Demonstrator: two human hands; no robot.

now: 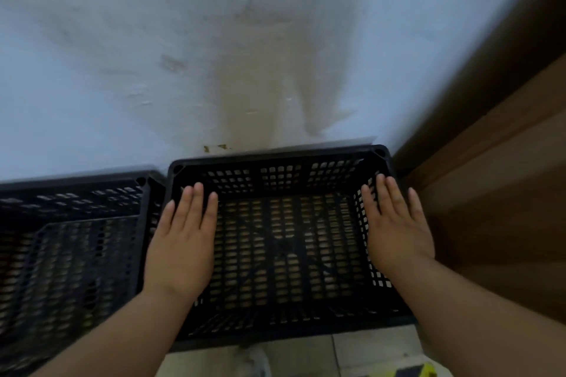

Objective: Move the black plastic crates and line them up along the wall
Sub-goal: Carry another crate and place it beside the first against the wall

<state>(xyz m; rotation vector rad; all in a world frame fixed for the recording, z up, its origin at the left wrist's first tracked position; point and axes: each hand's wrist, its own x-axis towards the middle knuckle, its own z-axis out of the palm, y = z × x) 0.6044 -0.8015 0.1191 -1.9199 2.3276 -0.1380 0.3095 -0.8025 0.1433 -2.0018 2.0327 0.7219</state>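
Black plastic crate (281, 257) against white wall (183, 40); left hand (182, 242) flat, fingers spread, over its left side; right hand (396, 229) likewise flat over right side; neither grips.

Location: a back room or storage corner, as far as I could tell. Evidence: bare whitewashed wall (122, 40) with a brown water stain (263, 76); pale tiled floor (352, 352); brown wooden panel (505, 193) at my right; empty black crates (281, 254) ranged along the wall.
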